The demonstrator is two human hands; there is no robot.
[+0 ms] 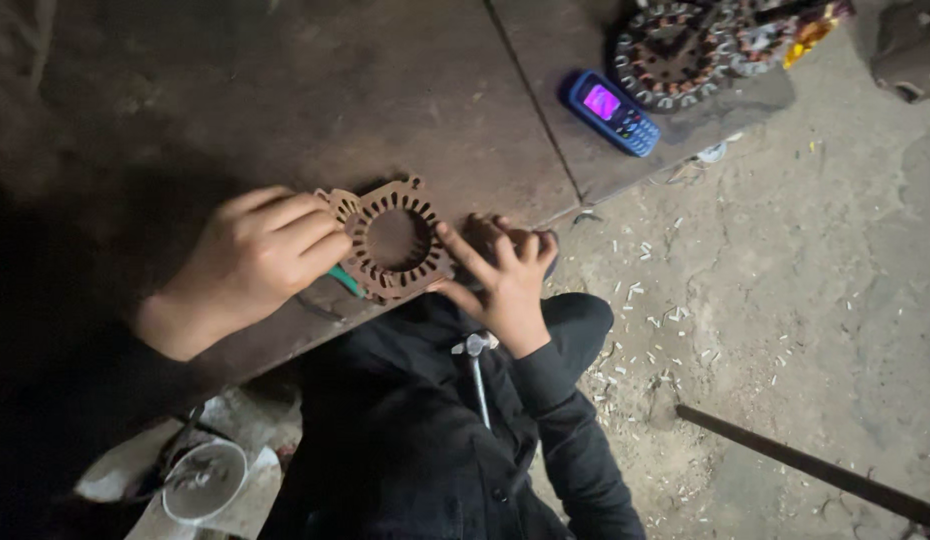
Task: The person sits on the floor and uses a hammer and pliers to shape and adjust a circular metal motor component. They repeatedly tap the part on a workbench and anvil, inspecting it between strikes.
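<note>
While the left hand (260, 255) is gripping the rusty metal ring (393, 240) in the middle of the frame, the right hand (500, 275) is pressing open fingers on it, its slots all bare.

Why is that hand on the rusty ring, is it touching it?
Touching: head view shows the right hand's index fingertip pressed on the slotted stator ring's rim.

One head-worn camera looks steeply down (close) over the workbench (285, 90)
</note>
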